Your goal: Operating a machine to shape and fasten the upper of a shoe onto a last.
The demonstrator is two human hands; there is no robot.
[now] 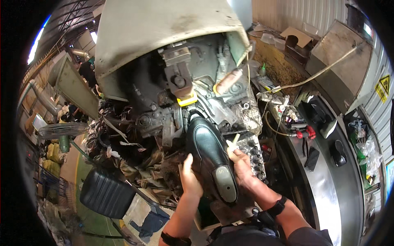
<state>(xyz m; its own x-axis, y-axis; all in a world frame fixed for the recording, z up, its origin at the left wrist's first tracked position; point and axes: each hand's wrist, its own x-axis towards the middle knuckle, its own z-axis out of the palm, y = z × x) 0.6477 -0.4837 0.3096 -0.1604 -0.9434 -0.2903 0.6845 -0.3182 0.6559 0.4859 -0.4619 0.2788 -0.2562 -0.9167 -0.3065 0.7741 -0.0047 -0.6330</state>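
A black shoe point(211, 158) on its last lies sole-up at the centre, toe pushed far into the grimy machine point(176, 69), heel near the person. The left hand point(190, 177) presses flat against its left side, fingers wrapped on the upper; the right hand point(241, 166) clasps its right edge, thumb on the sole. Just right of the shoe sits a studded metal block point(254, 149). Farther right, a curved steel conveyor point(328, 192) carries dark shoe parts. A black padded seat point(106, 192) stands near left.
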